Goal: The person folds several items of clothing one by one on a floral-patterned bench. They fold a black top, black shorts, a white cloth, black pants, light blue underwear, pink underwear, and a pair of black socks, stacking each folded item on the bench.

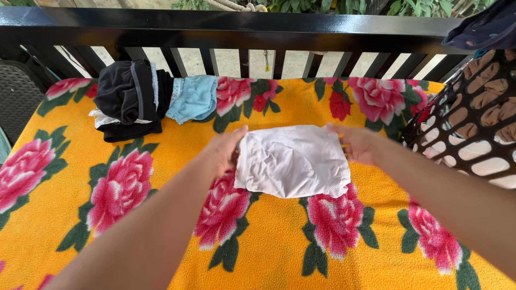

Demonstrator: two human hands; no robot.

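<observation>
A small white garment (292,161) lies spread on an orange blanket with pink flowers (80,231). My left hand (224,150) grips its left edge. On the opposite side, my right hand (359,144) pinches the upper right corner. The cloth is crumpled in the middle and lies flat at the bottom.
A folded black garment (129,96) and a light blue one (193,98) lie at the blanket's far left. A dark laundry basket with brown clothes (473,123) stands at the right. A black railing (242,29) runs along the back. A black mesh chair (16,99) is at far left.
</observation>
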